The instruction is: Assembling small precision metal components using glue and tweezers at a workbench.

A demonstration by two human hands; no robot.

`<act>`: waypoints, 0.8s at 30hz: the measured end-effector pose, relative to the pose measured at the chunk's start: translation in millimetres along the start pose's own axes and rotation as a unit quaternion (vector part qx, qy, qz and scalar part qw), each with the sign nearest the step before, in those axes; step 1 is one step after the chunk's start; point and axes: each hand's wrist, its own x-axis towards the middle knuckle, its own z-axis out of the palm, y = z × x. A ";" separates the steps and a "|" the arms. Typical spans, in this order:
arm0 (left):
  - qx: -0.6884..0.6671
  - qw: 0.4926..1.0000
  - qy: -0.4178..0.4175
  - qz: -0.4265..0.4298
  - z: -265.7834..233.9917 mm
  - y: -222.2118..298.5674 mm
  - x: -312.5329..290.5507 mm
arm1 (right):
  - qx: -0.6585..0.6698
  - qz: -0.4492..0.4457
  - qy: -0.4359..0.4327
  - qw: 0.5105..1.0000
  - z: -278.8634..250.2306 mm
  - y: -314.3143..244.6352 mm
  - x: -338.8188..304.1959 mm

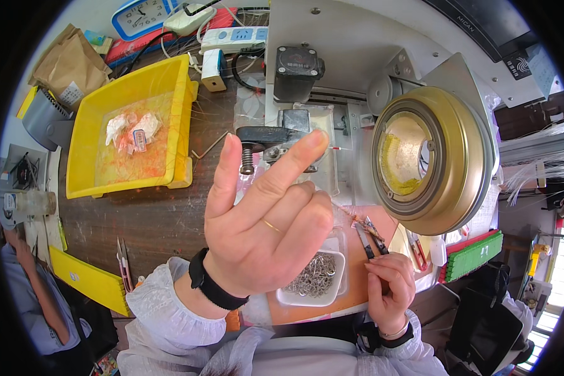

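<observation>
My left hand is raised in the middle of the view, its back toward me, with a black band at the wrist and a thin ring. Two fingers stretch out while the others curl inward; the thumb and anything it pinches are hidden. Beyond it are a black clamp-like arm and a spring bolt. Lower right, my right hand has its fingers closed, with their tips at the black ends of slim metal tools. What it grips is unclear. Between the hands sits a white tray of small metal pieces.
A large gold-coloured ring-shaped machine part rises at the right. On the dark table stands a yellow bin holding crumpled white material. A green block lies at the right edge. Another person's arm shows at far left.
</observation>
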 end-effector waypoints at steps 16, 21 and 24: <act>0.018 0.999 0.027 0.014 4.8 -3.6 -3.9 | 0.020 -0.027 0.025 0.999 2.7 -2.7 2.9; -0.032 0.999 0.024 0.026 3.9 -9.6 1.0 | 0.000 -0.032 0.059 0.998 4.1 0.8 -0.5; -0.042 0.998 0.042 0.032 4.4 -8.2 4.1 | 0.012 -0.015 0.111 0.994 4.1 4.5 -6.0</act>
